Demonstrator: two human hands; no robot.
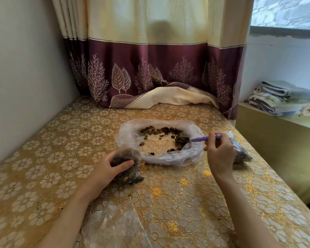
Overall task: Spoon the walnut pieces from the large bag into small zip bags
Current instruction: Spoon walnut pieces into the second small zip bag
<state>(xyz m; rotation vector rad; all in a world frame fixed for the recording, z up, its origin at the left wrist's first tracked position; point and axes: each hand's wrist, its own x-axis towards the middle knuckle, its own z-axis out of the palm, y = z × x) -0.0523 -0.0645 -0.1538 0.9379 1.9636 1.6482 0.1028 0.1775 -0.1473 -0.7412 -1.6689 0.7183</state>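
Large bag [161, 154] lies open mid-table, rim rolled down; walnut pieces [161, 131] mostly along its far side, a few scattered near the front. Right hand [220, 154] pinches the purple spoon [200, 139] by the handle, bowl inside the bag at its right edge, apparently loaded. Left hand [111, 167] grips a part-filled small zip bag [127, 169], standing just left of the large bag. Another filled small bag [240, 151] lies behind the right hand. Empty clear bags [115, 224] at near table edge.

No readable text anywhere.
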